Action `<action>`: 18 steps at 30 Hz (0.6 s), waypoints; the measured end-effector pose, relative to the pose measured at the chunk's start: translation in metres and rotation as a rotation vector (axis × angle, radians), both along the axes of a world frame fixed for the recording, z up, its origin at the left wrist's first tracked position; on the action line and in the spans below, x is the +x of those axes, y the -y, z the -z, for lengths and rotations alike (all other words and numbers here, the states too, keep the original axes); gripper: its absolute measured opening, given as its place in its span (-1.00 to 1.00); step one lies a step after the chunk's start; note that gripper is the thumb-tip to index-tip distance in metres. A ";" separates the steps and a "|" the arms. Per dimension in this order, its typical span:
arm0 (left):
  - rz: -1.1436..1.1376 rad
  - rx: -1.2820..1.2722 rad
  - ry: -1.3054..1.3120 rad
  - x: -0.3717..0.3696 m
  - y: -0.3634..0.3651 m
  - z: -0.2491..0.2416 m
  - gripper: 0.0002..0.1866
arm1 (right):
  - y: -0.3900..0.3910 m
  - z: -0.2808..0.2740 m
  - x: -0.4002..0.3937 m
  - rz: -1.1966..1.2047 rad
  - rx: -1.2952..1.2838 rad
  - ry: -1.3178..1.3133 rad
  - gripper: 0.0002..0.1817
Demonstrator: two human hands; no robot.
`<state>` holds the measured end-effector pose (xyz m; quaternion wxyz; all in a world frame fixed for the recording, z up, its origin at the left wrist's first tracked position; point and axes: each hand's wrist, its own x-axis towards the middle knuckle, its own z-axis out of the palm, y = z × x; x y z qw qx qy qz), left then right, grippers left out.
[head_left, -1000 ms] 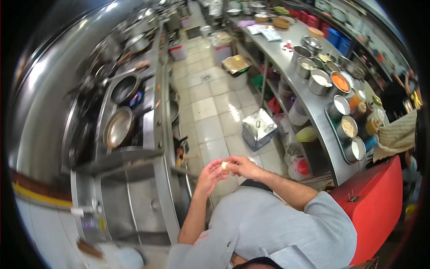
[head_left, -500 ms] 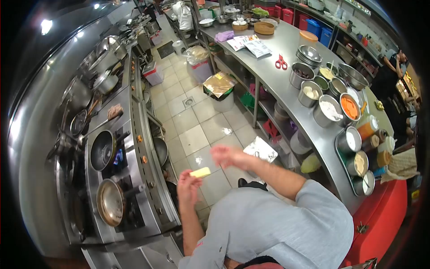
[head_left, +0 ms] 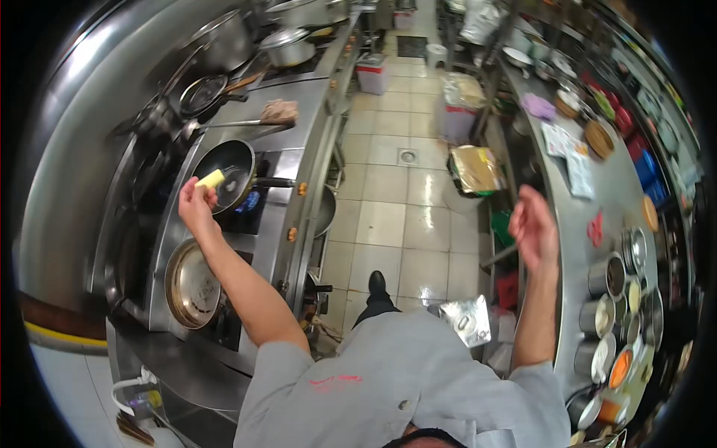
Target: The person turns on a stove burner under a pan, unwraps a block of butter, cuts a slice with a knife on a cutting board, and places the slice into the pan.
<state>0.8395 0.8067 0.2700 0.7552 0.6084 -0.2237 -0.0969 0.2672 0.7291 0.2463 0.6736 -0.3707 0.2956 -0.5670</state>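
Note:
My left hand (head_left: 198, 209) pinches a pale yellow stick of butter (head_left: 210, 180) between its fingertips. The butter is over the near rim of a black frying pan (head_left: 237, 153), whose handle points right across the stove. Blue flame (head_left: 249, 200) shows beside that pan. Closer to me, a worn steel frying pan (head_left: 193, 287) rests on the stove, below my left forearm. My right hand (head_left: 535, 231) is raised on the other side, near the steel counter's edge, with loosely bent fingers and nothing in it.
Along the right runs a steel counter (head_left: 556, 299) with metal containers, red scissors (head_left: 595, 228) and printed packets (head_left: 569, 158). A cardboard-topped bin (head_left: 476, 170) stands on the tiled floor (head_left: 381, 224). Pots, including a lidded one (head_left: 287, 49), crowd the stove's far end.
My left hand has carried the butter left, from above the floor to the black pan. My right hand has moved away to the right. The view has turned toward the stove.

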 end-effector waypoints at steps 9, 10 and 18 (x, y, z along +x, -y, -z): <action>-0.167 0.528 -0.018 0.185 0.090 0.097 -0.88 | 0.009 0.230 0.028 0.180 0.852 -0.014 -0.85; -0.137 0.545 -0.081 0.190 0.097 0.107 -0.87 | 0.017 0.233 0.033 0.202 0.871 -0.034 -0.80; -0.348 0.791 0.239 0.236 0.120 0.153 -0.40 | 0.106 0.200 0.074 0.193 0.722 -0.213 -0.80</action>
